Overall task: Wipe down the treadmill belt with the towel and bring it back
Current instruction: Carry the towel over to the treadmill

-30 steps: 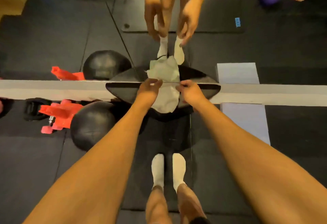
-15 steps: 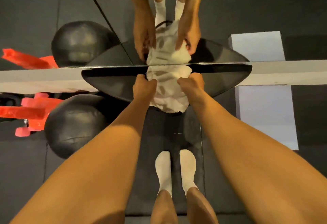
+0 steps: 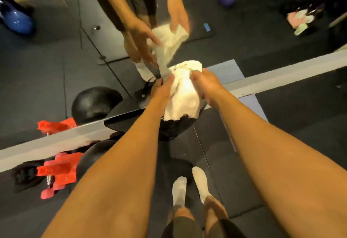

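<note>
A white towel (image 3: 183,95) hangs bunched between my two hands, lifted above a black dome-shaped balance trainer (image 3: 174,128) that stands against a wall mirror. My left hand (image 3: 161,90) grips the towel's left side and my right hand (image 3: 208,85) grips its right side. The mirror above shows the same hands and towel reflected. No treadmill belt is in sight.
A grey baseboard strip (image 3: 281,78) runs along the foot of the mirror. A black ball (image 3: 88,164) and a red piece of gym gear (image 3: 56,174) lie on the dark mat to my left. A pale mat (image 3: 249,104) lies to the right. My white socks (image 3: 180,189) stand below.
Both hands have raised the towel off the black dome and gathered it up. The view has tilted, so the baseboard now runs slanted.
</note>
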The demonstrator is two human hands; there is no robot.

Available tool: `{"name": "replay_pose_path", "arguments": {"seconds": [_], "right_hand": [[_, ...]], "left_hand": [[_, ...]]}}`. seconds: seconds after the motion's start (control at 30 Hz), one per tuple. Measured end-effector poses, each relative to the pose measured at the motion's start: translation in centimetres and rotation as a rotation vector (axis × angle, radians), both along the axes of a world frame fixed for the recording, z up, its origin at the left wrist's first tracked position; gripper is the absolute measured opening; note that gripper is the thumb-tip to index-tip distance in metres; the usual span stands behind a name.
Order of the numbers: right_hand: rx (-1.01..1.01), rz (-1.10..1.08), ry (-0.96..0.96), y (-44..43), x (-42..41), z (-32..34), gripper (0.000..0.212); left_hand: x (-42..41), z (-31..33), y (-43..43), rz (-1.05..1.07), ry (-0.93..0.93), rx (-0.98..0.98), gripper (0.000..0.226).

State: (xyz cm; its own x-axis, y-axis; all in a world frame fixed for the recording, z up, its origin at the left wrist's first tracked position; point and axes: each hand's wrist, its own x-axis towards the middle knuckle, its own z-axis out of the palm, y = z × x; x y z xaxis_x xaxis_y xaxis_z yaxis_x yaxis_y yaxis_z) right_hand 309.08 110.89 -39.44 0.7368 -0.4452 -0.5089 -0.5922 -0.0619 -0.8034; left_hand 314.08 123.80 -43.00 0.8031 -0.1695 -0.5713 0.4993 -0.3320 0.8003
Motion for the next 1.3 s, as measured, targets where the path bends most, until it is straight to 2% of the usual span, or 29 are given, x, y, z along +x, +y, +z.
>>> {"name": "replay_pose_path", "arguments": {"seconds": [0.07,0.17,0.27,0.4,0.47,0.57,0.63,0.77,0.9,0.97,1.03,1.13,1.23,1.3], "right_hand": [[-0.007,-0.111,-0.068,-1.1,-2.4,5.0,0.024],[0.012,-0.262,-0.211,-3.6,-7.3,11.3,0.020],[0.081,-0.427,-0.374,-6.0,-13.8,16.3,0.010],[0.156,-0.660,-0.573,-8.8,-24.1,21.0,0.012],[0.122,-0.754,-0.642,-10.0,-30.1,22.8,0.013],[0.020,-0.927,-0.684,-11.4,-39.9,24.6,0.022],[-0.092,-1.046,-0.667,-11.9,-47.6,25.4,0.020],[-0.357,-1.217,-0.583,-11.3,-61.7,26.4,0.015],[-0.580,-1.379,-0.512,-10.2,-75.1,27.0,0.009],[-0.686,-1.467,-0.444,-9.7,-80.8,27.3,0.018],[-0.782,-1.558,-0.365,-9.2,-86.1,27.8,0.028],[-0.877,-1.676,-0.288,-8.7,-93.8,28.2,0.031],[-0.917,-1.771,-0.264,-8.6,-101.1,28.1,0.025],[-0.936,-1.819,-0.259,-9.0,-105.8,27.8,0.030]], "left_hand": [[-1.2,3.7,-1.7,-0.028,0.064,-0.144,0.087],[-3.8,9.3,-4.4,-0.282,0.142,-0.274,0.085],[-8.3,14.9,-8.3,-0.498,0.194,-0.418,0.064],[-17.1,21.2,-14.5,-0.677,0.129,-0.508,0.055],[-22.9,23.3,-17.2,-0.781,0.143,-0.577,0.056],[-32.5,25.9,-19.9,-0.915,0.161,-0.575,0.047],[-39.7,27.0,-21.2,-0.999,0.208,-0.585,0.042],[-52.4,28.2,-23.9,-1.092,0.151,-0.596,0.040],[-66.7,30.5,-24.9,-1.133,0.056,-0.607,0.014],[-73.1,31.3,-25.7,-1.154,-0.039,-0.613,0.022],[-79.2,32.1,-26.6,-1.243,-0.220,-0.624,0.039],[-87.4,33.1,-27.6,-1.376,-0.462,-0.677,0.045],[-95.3,33.1,-28.8,-1.453,-0.477,-0.744,0.040],[-100.4,32.7,-30.0,-1.508,-0.426,-0.754,0.034]]}}
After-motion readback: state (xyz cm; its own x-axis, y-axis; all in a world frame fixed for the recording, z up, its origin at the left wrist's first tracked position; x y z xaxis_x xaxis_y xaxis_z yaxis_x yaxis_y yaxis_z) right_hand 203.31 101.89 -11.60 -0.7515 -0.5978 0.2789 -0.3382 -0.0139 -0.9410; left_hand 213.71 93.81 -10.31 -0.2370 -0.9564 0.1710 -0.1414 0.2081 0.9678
